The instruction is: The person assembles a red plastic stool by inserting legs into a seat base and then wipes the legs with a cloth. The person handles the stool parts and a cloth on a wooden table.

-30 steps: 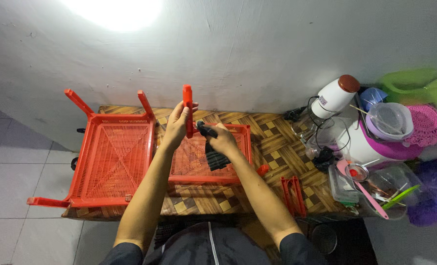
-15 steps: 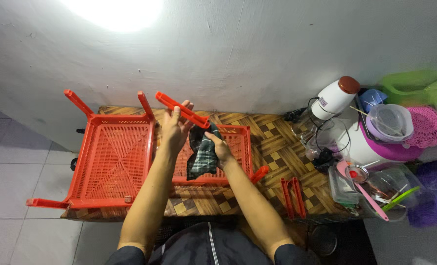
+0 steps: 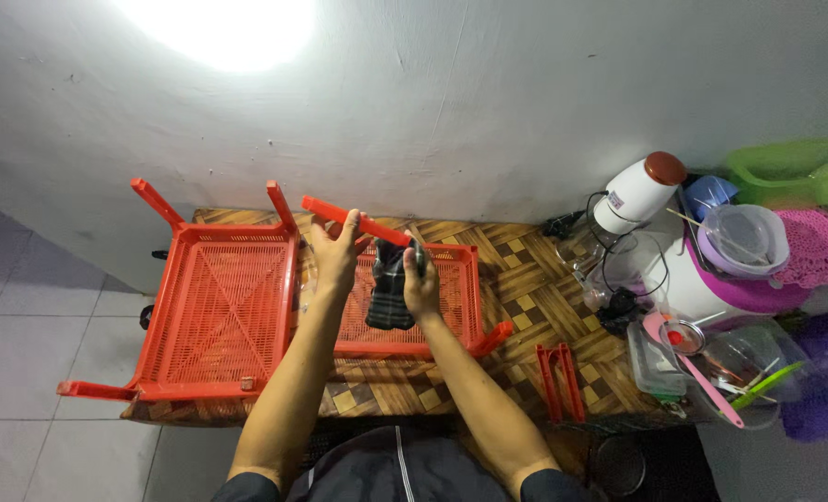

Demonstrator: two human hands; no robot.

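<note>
Gripping a loose red plastic leg (image 3: 354, 220) near its left end, the left hand (image 3: 337, 253) holds it aslant above the tabletop (image 3: 516, 279), fingers closed round it. The right hand (image 3: 420, 284) is closed on a dark checked cloth (image 3: 388, 296), pressed at the leg's lower right end, over the smaller red mesh tray (image 3: 456, 297). A larger upturned red tray (image 3: 219, 311) lies to the left, two more red legs (image 3: 560, 379) to the right. Wiping well would seem to call for a steady left grip while the cloth runs the leg's full length.
</note>
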